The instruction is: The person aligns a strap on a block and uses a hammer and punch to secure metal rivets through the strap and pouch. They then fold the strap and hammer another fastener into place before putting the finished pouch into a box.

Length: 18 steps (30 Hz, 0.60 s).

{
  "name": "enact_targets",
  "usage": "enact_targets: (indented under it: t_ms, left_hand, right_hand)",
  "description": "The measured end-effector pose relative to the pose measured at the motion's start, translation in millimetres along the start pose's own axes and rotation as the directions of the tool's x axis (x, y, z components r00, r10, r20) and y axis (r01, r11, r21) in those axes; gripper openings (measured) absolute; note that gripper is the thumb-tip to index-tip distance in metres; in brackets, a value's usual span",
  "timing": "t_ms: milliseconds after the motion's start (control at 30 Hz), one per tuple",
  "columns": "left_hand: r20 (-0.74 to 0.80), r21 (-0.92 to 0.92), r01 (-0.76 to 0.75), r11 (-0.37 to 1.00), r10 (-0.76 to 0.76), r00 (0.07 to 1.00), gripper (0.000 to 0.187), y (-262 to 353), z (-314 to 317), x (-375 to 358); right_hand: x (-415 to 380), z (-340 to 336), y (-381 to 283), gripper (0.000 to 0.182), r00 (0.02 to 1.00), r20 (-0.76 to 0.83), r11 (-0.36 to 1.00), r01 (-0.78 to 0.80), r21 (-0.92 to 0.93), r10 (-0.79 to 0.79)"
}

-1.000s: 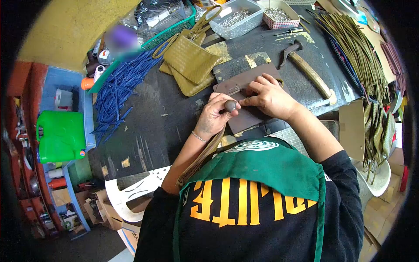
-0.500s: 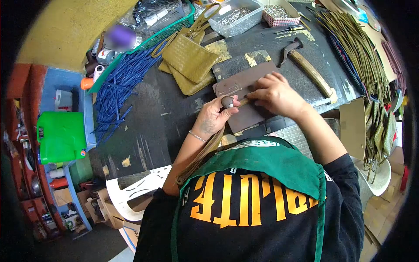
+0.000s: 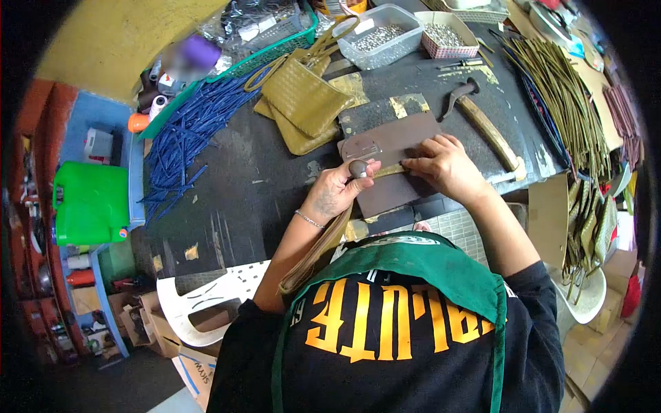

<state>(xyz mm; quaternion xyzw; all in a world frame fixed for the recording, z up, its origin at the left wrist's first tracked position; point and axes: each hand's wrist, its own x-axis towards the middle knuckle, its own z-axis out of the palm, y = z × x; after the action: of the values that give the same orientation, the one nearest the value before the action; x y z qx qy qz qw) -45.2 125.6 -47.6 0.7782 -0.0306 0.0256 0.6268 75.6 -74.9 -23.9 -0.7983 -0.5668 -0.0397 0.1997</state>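
Observation:
My left hand is closed around a small tool with a rounded brown knob; the rest of the tool is hidden in my fingers. A narrow olive strap runs from beside those fingers to my right hand, whose fingertips are pinched on its other end. The strap lies over a brown board on the worktable. Below my left hand, a bundle of long olive-brown straps hangs along the forearm toward the apron.
A wooden-handled hammer lies right of the board. Olive woven pouches and blue strips are on the left. Behind stand a clear tub and a checkered box of metal bits. Olive straps lie at far right.
The view has shifted slightly. My right hand has slid a little down and right along the strap, leaving more of it showing between my hands.

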Motion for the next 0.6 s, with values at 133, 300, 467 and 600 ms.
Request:
enact_targets:
  t_ms: [133, 300, 467, 600]
  left_hand:
    - [0.031, 0.062, -0.031, 0.998, 0.029, 0.999, 0.015, -3.7, -1.2, 2.4]
    - [-0.006, 0.054, -0.041, 0.998, 0.041, 0.999, 0.017, -7.3, 0.5, 0.2]
    - [0.002, 0.124, -0.025, 0.992, 0.025, 1.000, 0.026, -9.5, -0.7, 0.6]
    - [0.018, 0.199, -0.048, 0.979, 0.045, 0.999, 0.030, -8.3, -1.4, 1.5]
  right_hand:
    - [-6.4, -4.5, -7.4, 0.019, 0.999, 0.029, 0.999, -0.039, 0.028, 0.038]
    - [-8.7, -4.2, -15.1, 0.021, 0.991, 0.036, 0.991, -0.128, 0.024, 0.127]
    - [1.9, -13.6, -13.7, 0.021, 0.963, 0.180, 0.959, -0.230, 0.166, 0.200]
    - [8.8, -26.3, 29.5, 0.031, 0.917, -0.138, 0.921, -0.350, 0.170, 0.374]
